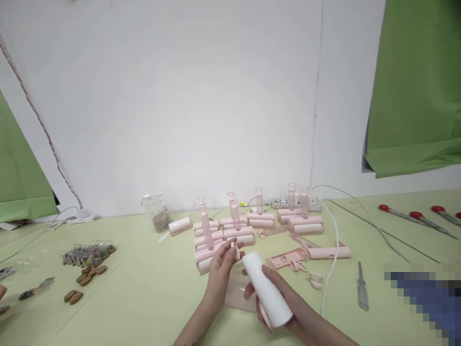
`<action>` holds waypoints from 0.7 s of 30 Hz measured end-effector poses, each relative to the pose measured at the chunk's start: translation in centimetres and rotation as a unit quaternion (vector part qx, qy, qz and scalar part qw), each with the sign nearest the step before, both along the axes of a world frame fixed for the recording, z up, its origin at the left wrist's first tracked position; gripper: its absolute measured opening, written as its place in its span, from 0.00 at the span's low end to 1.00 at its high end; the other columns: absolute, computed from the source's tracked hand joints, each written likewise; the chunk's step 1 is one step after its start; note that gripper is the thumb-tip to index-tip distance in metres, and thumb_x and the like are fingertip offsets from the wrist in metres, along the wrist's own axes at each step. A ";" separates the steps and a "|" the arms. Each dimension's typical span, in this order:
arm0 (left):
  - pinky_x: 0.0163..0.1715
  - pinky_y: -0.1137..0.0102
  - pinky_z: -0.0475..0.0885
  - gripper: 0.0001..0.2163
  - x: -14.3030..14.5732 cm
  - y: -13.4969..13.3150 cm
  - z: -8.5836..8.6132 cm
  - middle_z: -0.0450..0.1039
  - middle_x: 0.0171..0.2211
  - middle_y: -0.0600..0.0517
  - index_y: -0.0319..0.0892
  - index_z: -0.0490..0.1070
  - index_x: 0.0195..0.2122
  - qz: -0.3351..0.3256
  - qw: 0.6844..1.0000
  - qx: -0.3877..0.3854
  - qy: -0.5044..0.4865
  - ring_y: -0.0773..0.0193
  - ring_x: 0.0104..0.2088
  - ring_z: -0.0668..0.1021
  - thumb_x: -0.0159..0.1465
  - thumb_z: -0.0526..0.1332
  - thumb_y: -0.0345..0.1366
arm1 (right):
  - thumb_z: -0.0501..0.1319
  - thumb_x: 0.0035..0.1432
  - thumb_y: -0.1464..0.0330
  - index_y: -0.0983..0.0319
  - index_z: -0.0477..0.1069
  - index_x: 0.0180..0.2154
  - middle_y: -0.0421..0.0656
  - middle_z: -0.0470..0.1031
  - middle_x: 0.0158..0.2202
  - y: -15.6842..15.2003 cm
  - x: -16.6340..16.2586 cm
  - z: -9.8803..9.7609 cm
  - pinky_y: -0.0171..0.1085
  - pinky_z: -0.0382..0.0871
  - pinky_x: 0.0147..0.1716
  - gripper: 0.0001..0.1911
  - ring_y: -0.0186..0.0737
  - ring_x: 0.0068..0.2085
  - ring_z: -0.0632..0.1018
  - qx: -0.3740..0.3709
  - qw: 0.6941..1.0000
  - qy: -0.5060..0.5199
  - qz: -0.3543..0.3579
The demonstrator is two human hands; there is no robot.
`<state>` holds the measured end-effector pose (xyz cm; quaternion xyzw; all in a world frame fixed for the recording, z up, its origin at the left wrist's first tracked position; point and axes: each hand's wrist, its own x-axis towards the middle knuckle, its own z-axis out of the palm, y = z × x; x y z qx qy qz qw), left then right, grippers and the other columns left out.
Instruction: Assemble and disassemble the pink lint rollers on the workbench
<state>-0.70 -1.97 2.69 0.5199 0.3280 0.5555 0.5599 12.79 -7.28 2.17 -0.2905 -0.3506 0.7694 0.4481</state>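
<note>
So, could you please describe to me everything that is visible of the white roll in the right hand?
The white roll is a plain cylinder, smooth and matte, looking like paper or soft sheet. It is gripped in the right hand, thumb along its side, above the pale green table. It lies slanted, its far end toward the left hand but apart from it. A pink part shows beside its near end; whether they touch is unclear.
</note>
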 end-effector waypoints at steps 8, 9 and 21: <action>0.41 0.66 0.66 0.21 -1.1 -2.5 0.3 0.68 0.48 0.49 0.44 0.64 0.50 -0.098 0.981 0.050 0.160 0.58 0.42 0.71 0.62 0.45 0.48 | 0.48 0.56 0.54 0.66 0.66 0.28 0.41 0.69 0.22 -1.0 -0.5 -0.1 0.29 0.60 0.19 0.22 0.29 0.19 0.69 -0.024 0.999 -0.026 0.035; 0.42 0.65 0.65 0.21 -1.1 -2.6 0.1 0.67 0.49 0.49 0.45 0.62 0.52 -0.107 0.980 0.061 0.159 0.57 0.44 0.70 0.61 0.47 0.47 | 0.48 0.56 0.53 0.66 0.66 0.27 0.41 0.68 0.22 -1.1 -0.5 0.0 0.29 0.60 0.19 0.23 0.30 0.19 0.69 -0.032 0.998 -0.030 0.036; 0.40 0.69 0.68 0.20 -1.4 -2.3 0.1 0.65 0.49 0.48 0.48 0.62 0.52 0.115 0.974 0.165 0.103 0.56 0.48 0.68 0.58 0.57 0.41 | 0.49 0.53 0.49 0.60 0.61 0.48 0.44 0.73 0.37 1.0 1.0 0.6 0.38 0.64 0.40 0.27 0.44 0.43 0.71 0.012 0.987 -0.044 -0.151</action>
